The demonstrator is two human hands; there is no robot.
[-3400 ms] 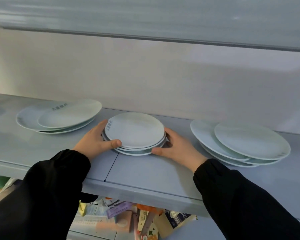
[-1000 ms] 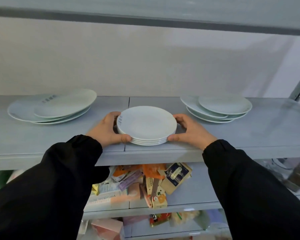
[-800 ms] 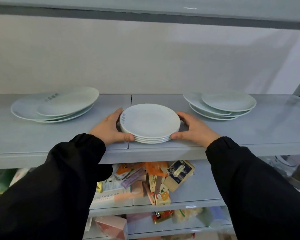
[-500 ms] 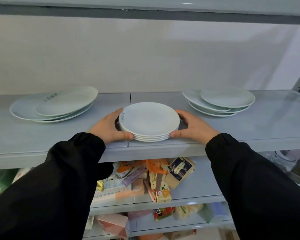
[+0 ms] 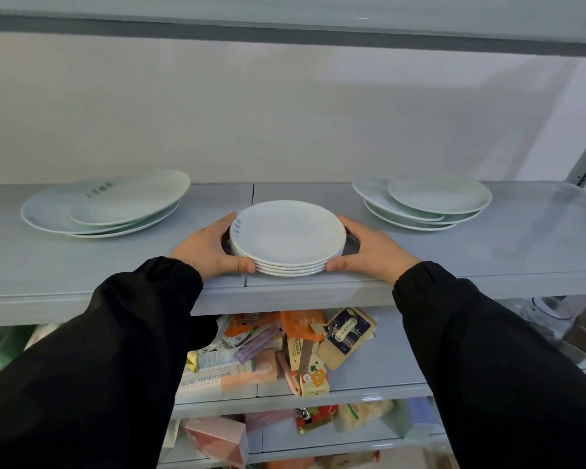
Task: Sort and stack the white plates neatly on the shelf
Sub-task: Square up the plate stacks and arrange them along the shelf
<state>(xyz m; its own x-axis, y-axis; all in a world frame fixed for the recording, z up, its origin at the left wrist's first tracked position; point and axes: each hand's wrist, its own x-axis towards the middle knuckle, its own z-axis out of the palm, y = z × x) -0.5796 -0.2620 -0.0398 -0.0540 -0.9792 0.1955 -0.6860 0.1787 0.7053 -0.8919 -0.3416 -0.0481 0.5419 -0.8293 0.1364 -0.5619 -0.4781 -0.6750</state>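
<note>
- White plates [image 5: 288, 236] make up a neat middle stack at the front edge of the grey shelf [image 5: 521, 252], over the seam between two shelf panels. Whether its base rests on the shelf or hangs just above it cannot be told.
- Grey characters are printed on the left rim of the top plate of the middle stack, but they are too small to read.
- The left pile [image 5: 105, 206] has a similar line of grey characters on an upper plate, also unreadable.
- On the lower shelf [image 5: 369, 367], among jumbled packets, a pale box [image 5: 217, 375] shows the word "youduo" upside down. The print on a dark blue and tan packet [image 5: 347, 333] is too small to make out.
- The left hand [image 5: 210, 248] holds the left side of the middle stack, with the thumb along the front rims and the fingers curved round the back.
- The right hand [image 5: 372, 252] mirrors it on the right side, with the thumb tip at the front rims and the fingers curved behind.
- Both arms reach forward in black sleeves [image 5: 99, 367] and converge on the stack.
- There are three groups of plates and two hands.
- The middle stack shows at least four rims, squarely aligned.
- The left pile has at least three plates, loosely overlapped, with a smaller one tilted on top.
- The right pile [image 5: 423, 204] has at least three plates, overlapped and not aligned.
- Both piles lie well apart from the middle stack, one on each side and farther back on the shelf.
</note>
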